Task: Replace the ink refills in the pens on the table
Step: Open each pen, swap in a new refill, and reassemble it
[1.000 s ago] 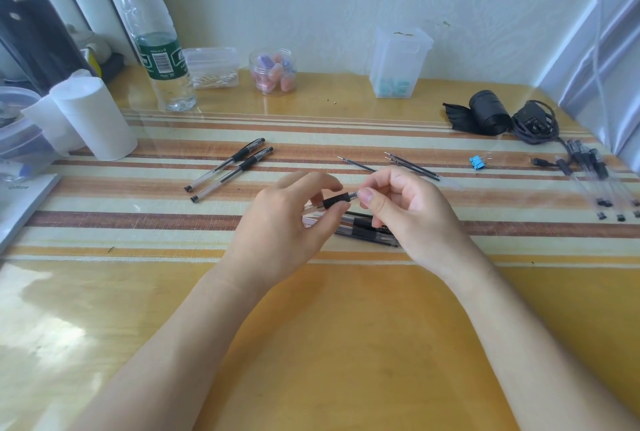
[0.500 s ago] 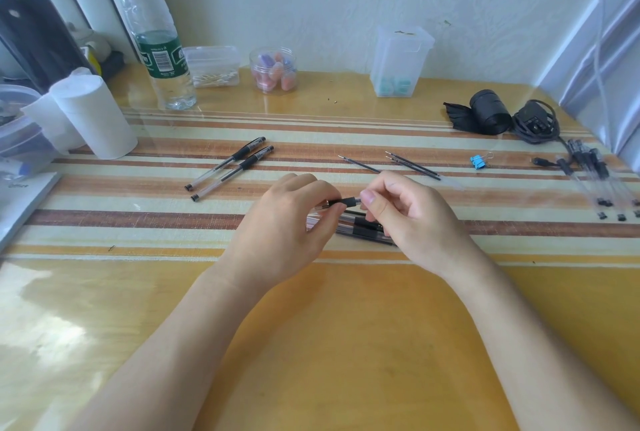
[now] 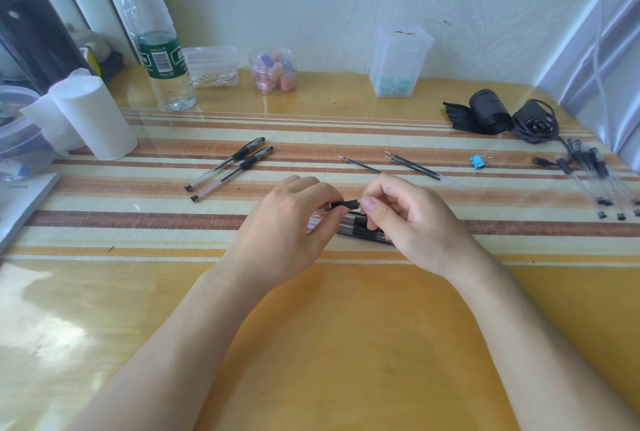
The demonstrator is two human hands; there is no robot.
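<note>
Fingers of the right hand pinched the black grip end of a pen. The left hand gripped its clear barrel, so both hands were clamped on it just above the bench. Directly beneath lay a small bundle of pens on the striped mat. Beyond the hands lay loose refills. Two assembled pens lay to the left, and further pens lay at the far right, near a blue binder clip.
</note>
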